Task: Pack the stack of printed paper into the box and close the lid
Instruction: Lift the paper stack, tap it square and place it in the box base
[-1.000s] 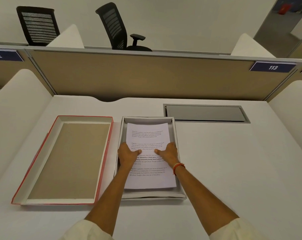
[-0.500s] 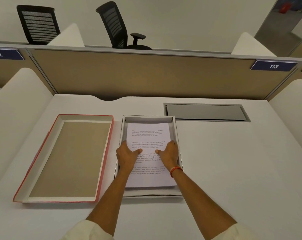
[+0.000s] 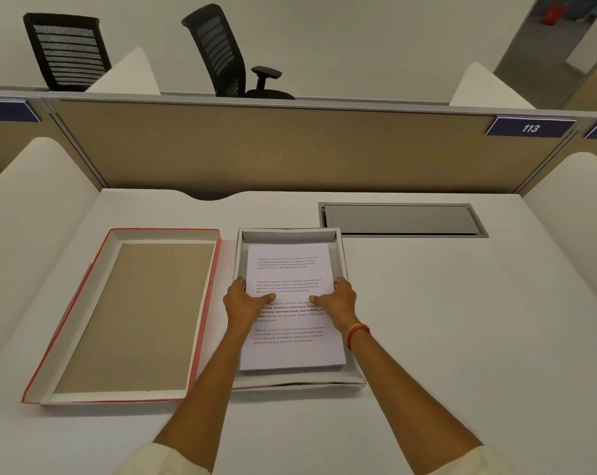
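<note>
A stack of printed paper lies inside the open white box in the middle of the desk. My left hand grips the stack's left edge, thumb on top of the sheet. On the opposite edge sits my right hand, holding the same way, with an orange band on its wrist. The near end of the stack reaches close to the box's front wall. The red-edged lid lies upside down to the left of the box, its brown inside facing up.
A grey cable hatch is set into the desk behind and right of the box. A tan partition closes the back; white rounded dividers stand at both sides. Two black chairs are beyond the partition.
Both hands have slid a little outward and forward along the stack, from resting on the sheet to its side edges. The stack sits slightly deeper in the box.
</note>
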